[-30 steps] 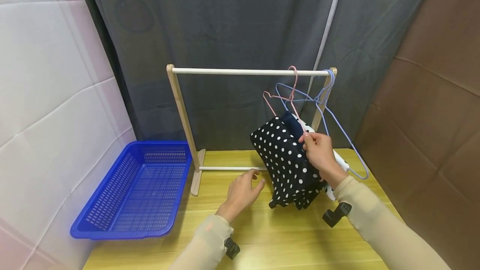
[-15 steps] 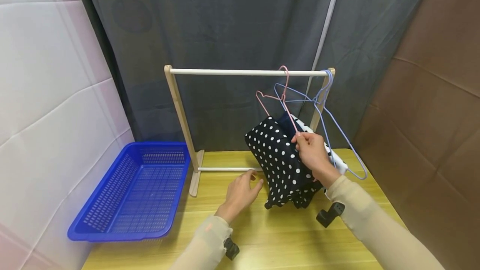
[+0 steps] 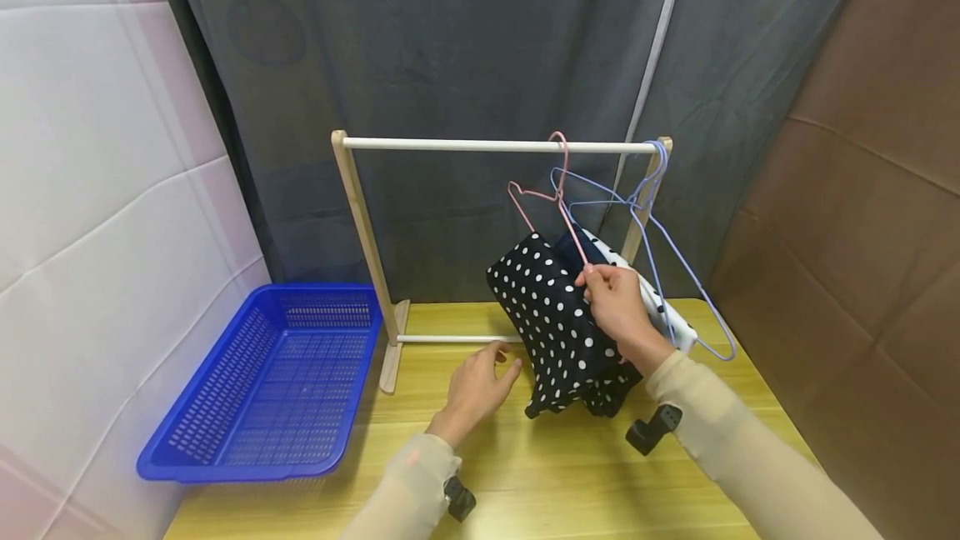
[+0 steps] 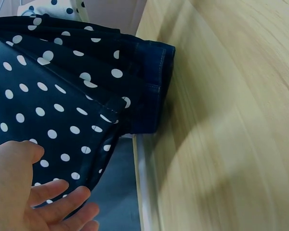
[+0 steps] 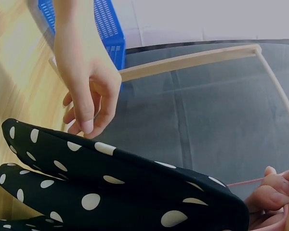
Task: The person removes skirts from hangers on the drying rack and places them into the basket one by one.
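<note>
At left I see a blue plastic basket [image 3: 296, 390] on a yellow wood-grain table [image 3: 540, 473]. I have the left hand [image 3: 477, 386] relaxed, thumb apart, beside a black, white-dotted cloth garment [image 3: 555, 323] draped over a pink hanger [image 3: 560, 195] on a white rail [image 3: 450, 144]. The right hand [image 3: 618, 305] pinches that hanger; light-blue hangers [image 3: 663, 158] hang farther right.

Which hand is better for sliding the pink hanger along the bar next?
Probably the right hand: it pinches the pink hanger, whose top loops over the white bar. The left hand looks relaxed and lower down, beside the black dotted cloth, gripping nothing.
</note>
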The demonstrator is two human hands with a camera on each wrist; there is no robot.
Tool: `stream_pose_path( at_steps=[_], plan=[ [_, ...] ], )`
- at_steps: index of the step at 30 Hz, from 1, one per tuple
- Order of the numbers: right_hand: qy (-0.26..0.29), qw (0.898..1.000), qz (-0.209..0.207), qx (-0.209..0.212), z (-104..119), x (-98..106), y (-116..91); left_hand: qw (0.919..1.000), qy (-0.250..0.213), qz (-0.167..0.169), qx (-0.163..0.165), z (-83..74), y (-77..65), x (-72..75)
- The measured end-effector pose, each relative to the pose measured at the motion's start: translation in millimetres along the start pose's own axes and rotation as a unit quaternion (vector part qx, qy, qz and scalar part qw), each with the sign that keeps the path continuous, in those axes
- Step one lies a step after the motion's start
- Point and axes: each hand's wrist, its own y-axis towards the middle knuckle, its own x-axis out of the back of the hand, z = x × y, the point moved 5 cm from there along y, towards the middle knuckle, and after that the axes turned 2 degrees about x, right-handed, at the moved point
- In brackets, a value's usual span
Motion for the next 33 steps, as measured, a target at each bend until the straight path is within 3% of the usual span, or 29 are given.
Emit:
stream_pose_path(
  at_steps=[12,21,26,33],
  plan=[
    [0.0,1.0,0.015,0.008,3.5,-8.9,-1.0,0.9998,-0.012,0.004,0.017,11.6,2.7,-7.6],
    [0.006,1.0,0.023,0.017,8.1,-18.7,-1.1,0.9953,-0.077,0.006,0.057,19.8,7.6,-11.2],
    [0.012,0.999,0.027,0.019,12.1,-23.9,-1.6,0.9846,-0.149,0.01,0.09,27.7,11.4,-16.8],
    [0.036,0.999,0.032,0.016,15.2,-33.3,-4.4,0.9602,-0.253,0.006,0.118,33.6,15.0,-21.4]
  ],
)
